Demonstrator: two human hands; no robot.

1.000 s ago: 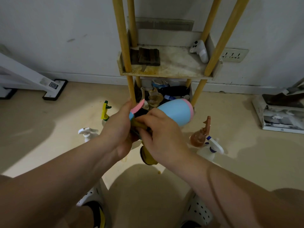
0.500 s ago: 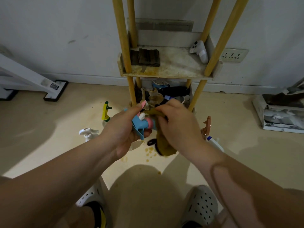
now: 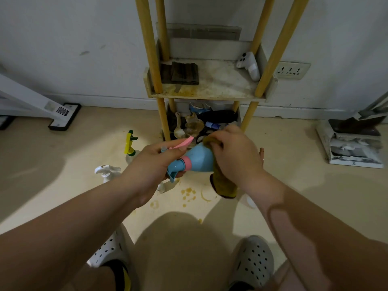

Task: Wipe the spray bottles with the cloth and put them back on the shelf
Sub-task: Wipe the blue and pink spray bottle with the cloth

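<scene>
Item: blue spray bottle [image 3: 198,159], held sideways above floor [image 3: 63,169], before shelf [image 3: 210,95]. Left hand [image 3: 155,164] grips nozzle end; right hand [image 3: 235,156] clutches cloth [image 3: 223,185] against body. Wiping underway (judged); yellow-topped bottle [image 3: 130,143], white bottle [image 3: 107,171] on floor, unshelved.

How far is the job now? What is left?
Done: nothing visible; the middle shelf holds no spray bottle. In hand: the left hand grips the blue bottle, the right hand presses the cloth on it. Left: the yellow-topped bottle and white bottle on the floor.
</scene>
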